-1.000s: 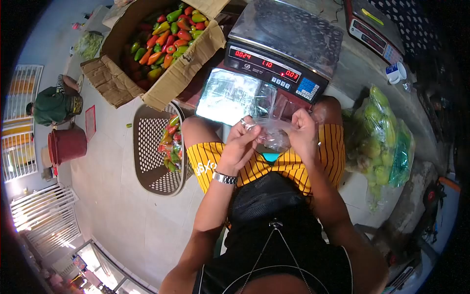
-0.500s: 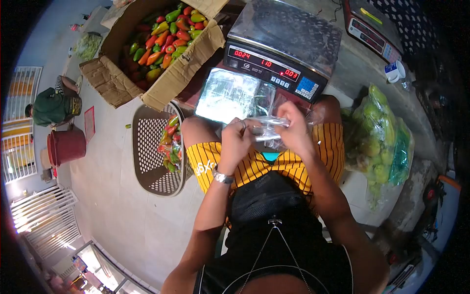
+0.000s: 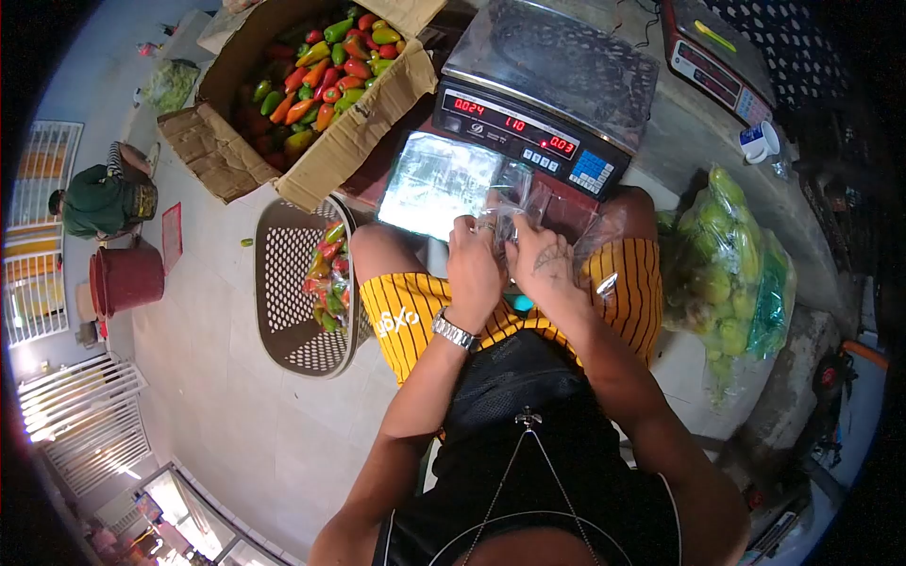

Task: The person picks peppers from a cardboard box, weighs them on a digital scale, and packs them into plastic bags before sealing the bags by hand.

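Close together above my lap, both hands grip a clear plastic bag (image 3: 604,236). My left hand (image 3: 475,262) has its fingers closed at the bag's left edge, and a metal watch sits on that wrist. My right hand (image 3: 545,262), tattooed on the back, pinches the bag beside it. The loose part of the bag trails to the right over my thigh. Just beyond my left hand lies a shiny stack of flat plastic bags (image 3: 439,184). Behind the stack stands a digital scale (image 3: 552,75) with red lit digits and a bare metal platform.
A cardboard box (image 3: 340,151) of red, green and orange peppers (image 3: 330,71) stands at upper left. Below it, a plastic basket (image 3: 283,321) holds bagged peppers (image 3: 330,283). Bagged green produce (image 3: 722,274), a mug (image 3: 759,141) and a second scale (image 3: 713,66) are at right. A person (image 3: 104,203) bends near a red bucket (image 3: 127,280).
My hands have drawn closer together and turned knuckles up. The plastic bag, earlier stretched between them, now spreads out to the right of my right hand.
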Demonstrator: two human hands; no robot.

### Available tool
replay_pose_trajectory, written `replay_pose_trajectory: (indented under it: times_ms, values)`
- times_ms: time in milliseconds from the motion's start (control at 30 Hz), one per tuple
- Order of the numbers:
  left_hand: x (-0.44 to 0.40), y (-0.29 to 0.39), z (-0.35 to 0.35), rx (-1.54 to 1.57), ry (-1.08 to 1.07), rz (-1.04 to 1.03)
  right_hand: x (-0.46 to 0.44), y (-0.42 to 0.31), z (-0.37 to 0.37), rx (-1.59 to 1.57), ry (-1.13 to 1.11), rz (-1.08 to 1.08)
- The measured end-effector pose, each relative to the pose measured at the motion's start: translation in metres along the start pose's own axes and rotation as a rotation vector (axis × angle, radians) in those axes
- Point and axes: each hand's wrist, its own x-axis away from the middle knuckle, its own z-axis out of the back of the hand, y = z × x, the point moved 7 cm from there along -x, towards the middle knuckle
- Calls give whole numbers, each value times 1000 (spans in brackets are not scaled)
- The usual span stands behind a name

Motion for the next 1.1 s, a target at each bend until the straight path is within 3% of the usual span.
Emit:
replay_pose_trajectory:
  times_ms: [133,233,333,433,467,600,667,733,833,900,1000,1100]
  values:
    - [-3,-2,7,76,-167,139,-4,-1,-12,46,1,147]
    - [-5,-18,0,18,-249,137,-8,3,0,37,-90,24]
    - [-6,-12,-2,42,-245,69,-19,1,-15,226,-147,-79]
    - [-15,-27,4,-53,-274,34,-22,-8,7,305,-43,-19]
    - [-19,-34,14,-18,-266,32,-20,-9,18,313,103,62]
    - [-28,-44,24,-8,-274,59,-33,-17,29,243,11,153]
    - [-29,-58,32,72,-171,47,-41,-26,36,71,23,327]
    - [-30,-79,43,149,-69,67,-51,-47,56,-107,115,507]
    - [-33,-95,70,-215,-53,67,-91,-83,98,-399,318,610]
    - [-26,-117,68,-123,63,59,-135,-125,123,-494,342,699]
    - [-18,-130,68,-33,178,33,-219,-190,112,-302,312,732]
    - [-23,-129,69,-39,116,94,-307,-252,54,53,133,714]
